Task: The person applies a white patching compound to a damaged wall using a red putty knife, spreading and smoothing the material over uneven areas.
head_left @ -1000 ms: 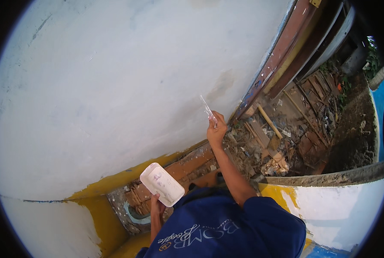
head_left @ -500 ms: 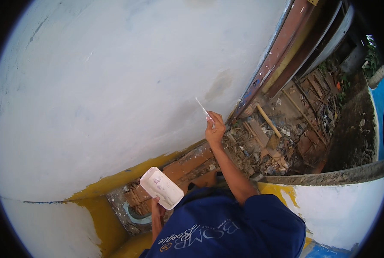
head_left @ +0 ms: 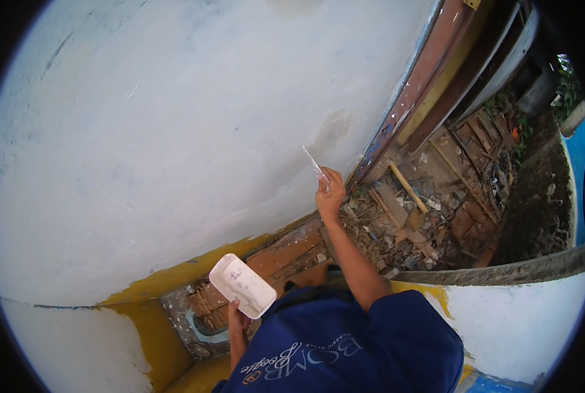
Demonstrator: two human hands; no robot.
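A shallow white tray [head_left: 232, 263] with rounded corners rests tilted in my left hand [head_left: 237, 316], whose fingers grip its lower left edge. Pale paste with a few purplish smears covers the tray's inside. Higher up and to the right, my right hand [head_left: 331, 190] is closed on a putty knife [head_left: 311, 157] seen nearly edge-on. Its blade points up and left, close against the white wall [head_left: 174, 144]; whether it touches is hard to tell. Just beyond the blade a greyish-beige patch [head_left: 332, 131] shows on the wall.
Right of the wall runs a worn reddish-brown wooden frame [head_left: 410, 92]. Below it, rubble, boards and a pale stick [head_left: 408, 187] litter the ground. A low wall [head_left: 508, 314] with a rough top edge stands at the right. Yellow paint [head_left: 168, 281] bands the wall's foot.
My right hand and the putty knife have shifted slightly right, and the blade has turned a little. The tray has moved slightly left in view, still in my left hand.
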